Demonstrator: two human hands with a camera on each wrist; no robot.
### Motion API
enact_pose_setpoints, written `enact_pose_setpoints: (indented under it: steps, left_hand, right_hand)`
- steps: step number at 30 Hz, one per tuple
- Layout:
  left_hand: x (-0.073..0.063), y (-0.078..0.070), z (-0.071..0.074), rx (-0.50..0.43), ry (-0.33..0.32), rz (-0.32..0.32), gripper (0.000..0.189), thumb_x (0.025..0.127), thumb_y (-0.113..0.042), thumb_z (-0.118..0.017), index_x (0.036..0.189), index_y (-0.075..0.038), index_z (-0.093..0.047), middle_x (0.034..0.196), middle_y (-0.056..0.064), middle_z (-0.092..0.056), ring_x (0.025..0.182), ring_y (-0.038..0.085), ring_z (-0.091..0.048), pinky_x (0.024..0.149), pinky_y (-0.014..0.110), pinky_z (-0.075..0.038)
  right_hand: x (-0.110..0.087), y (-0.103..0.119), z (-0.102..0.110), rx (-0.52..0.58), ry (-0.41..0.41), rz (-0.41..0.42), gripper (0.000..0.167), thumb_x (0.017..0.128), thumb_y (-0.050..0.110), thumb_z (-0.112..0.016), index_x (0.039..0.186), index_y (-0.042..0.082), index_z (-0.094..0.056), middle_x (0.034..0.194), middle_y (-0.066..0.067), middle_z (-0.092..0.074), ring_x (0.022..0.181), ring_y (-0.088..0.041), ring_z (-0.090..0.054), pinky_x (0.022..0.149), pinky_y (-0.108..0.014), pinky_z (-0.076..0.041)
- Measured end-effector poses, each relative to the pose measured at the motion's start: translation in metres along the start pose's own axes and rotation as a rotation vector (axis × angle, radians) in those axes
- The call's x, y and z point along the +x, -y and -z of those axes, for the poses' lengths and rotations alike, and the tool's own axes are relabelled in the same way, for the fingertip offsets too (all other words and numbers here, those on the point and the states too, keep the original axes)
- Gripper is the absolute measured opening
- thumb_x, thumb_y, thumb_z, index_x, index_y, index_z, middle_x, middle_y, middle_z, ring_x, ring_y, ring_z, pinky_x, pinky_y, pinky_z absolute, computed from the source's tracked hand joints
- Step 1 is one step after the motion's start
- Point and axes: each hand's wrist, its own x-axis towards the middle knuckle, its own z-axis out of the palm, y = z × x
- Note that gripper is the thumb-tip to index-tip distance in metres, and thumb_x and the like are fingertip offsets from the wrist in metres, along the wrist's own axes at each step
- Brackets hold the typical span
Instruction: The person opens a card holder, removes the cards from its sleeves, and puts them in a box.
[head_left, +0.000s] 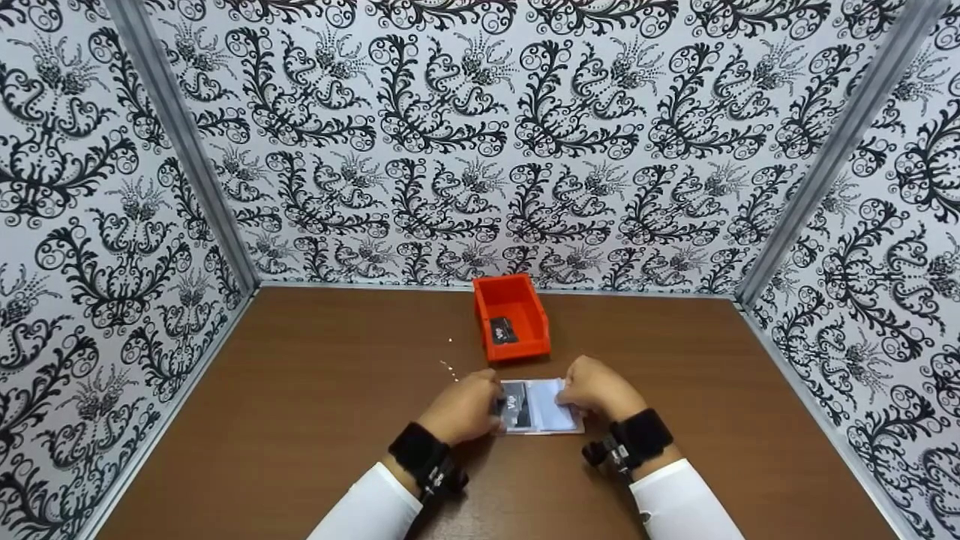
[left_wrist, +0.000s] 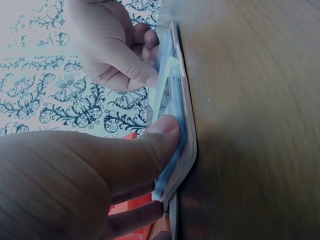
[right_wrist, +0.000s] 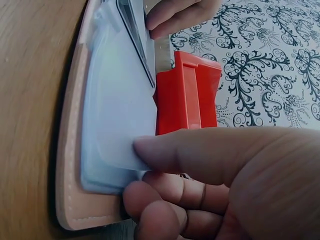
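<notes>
Brown tabletop (head_left: 315, 360); red bin (head_left: 519, 351) mid, by far edge. Open wallet (head_left: 533, 409) on bin's near side, long axis left-right; left hand (head_left: 463, 407) grips its left end, right hand (head_left: 598, 388) pinches clear sleeve (right_wrist: 115, 115) at right, neither nearer.

Black-scrolled white walls (head_left: 450, 150) with grey strips (head_left: 184, 142) enclose a brown tabletop (head_left: 330, 360).

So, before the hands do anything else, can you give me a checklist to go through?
1. Card holder open on the table: ok.
2. Left hand holding one side: ok.
3. Right hand pinching the clear sleeves opposite: ok.
4. Dark card on the left page pushed fully in: cannot tell.
5. Red bin emptied: not ok, another dark card lies inside.
</notes>
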Motion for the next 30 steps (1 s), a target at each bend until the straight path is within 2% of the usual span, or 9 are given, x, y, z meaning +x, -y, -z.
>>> enact_pose_setpoints:
  steps: [4,7,12,15,22,26,30]
  left_hand:
    - [0.0,0.0,0.0,0.0,-0.001,0.008,0.028,0.079,-0.025,-0.101,0.099,-0.013,-0.085,0.104,0.0,-0.067,0.09,0.017,-0.065,0.083,0.036,-0.06]
    - [0.0,0.0,-0.001,-0.003,0.0,0.015,0.029,0.079,-0.025,-0.101,0.101,-0.014,-0.085,0.105,-0.001,-0.068,0.091,0.017,-0.066,0.084,0.036,-0.06]
    - [0.0,-0.001,-0.001,-0.023,0.011,0.031,0.028,0.08,-0.026,-0.101,0.099,-0.015,-0.085,0.104,-0.002,-0.067,0.089,0.015,-0.064,0.082,0.036,-0.059]
    - [0.0,-0.002,0.0,-0.033,0.018,0.046,0.028,0.081,-0.027,-0.101,0.1,-0.015,-0.084,0.103,-0.002,-0.065,0.086,0.014,-0.061,0.08,0.035,-0.056]
    - [0.0,-0.001,0.002,-0.081,0.024,0.104,0.03,0.084,-0.03,-0.099,0.096,-0.012,-0.079,0.102,-0.003,-0.063,0.08,0.014,-0.058,0.075,0.033,-0.054]
    - [-0.001,0.0,0.003,-0.039,0.025,0.074,0.024,0.091,-0.031,-0.095,0.092,-0.013,-0.078,0.103,-0.002,-0.067,0.083,0.016,-0.064,0.079,0.036,-0.058]
    - [-0.001,-0.001,0.003,0.026,0.025,0.047,0.023,0.092,-0.033,-0.094,0.095,-0.014,-0.081,0.106,0.0,-0.07,0.087,0.02,-0.069,0.084,0.04,-0.062]
  right_hand:
    - [0.0,0.002,0.003,-0.021,-0.033,-0.012,0.036,0.08,0.007,-0.084,0.055,0.017,-0.06,0.048,0.007,-0.051,0.044,-0.009,-0.046,0.044,-0.022,-0.033]
    - [-0.002,0.007,0.005,0.011,-0.045,-0.01,0.025,0.083,0.008,-0.082,0.063,0.012,-0.068,0.054,0.004,-0.059,0.048,-0.011,-0.051,0.046,-0.022,-0.04]
    - [-0.004,0.015,0.003,0.133,0.008,0.033,0.015,0.097,0.015,-0.08,0.085,0.006,-0.08,0.074,-0.007,-0.076,0.061,-0.014,-0.066,0.057,-0.027,-0.058]
    - [-0.003,0.016,-0.001,0.164,0.049,0.061,0.014,0.1,0.015,-0.08,0.091,0.005,-0.08,0.08,-0.01,-0.08,0.067,-0.017,-0.075,0.062,-0.03,-0.062]
    - [0.0,0.009,-0.007,0.181,0.07,0.061,0.011,0.101,0.009,-0.078,0.092,0.002,-0.079,0.079,-0.01,-0.08,0.066,-0.017,-0.077,0.062,-0.03,-0.063]
    - [0.001,0.007,-0.007,0.2,0.073,0.085,0.01,0.099,0.008,-0.075,0.093,0.001,-0.08,0.077,-0.01,-0.08,0.064,-0.015,-0.076,0.061,-0.029,-0.063]
    - [0.003,0.006,-0.007,0.209,0.07,0.09,0.011,0.097,0.007,-0.073,0.094,0.001,-0.081,0.077,-0.01,-0.08,0.063,-0.014,-0.075,0.06,-0.028,-0.063]
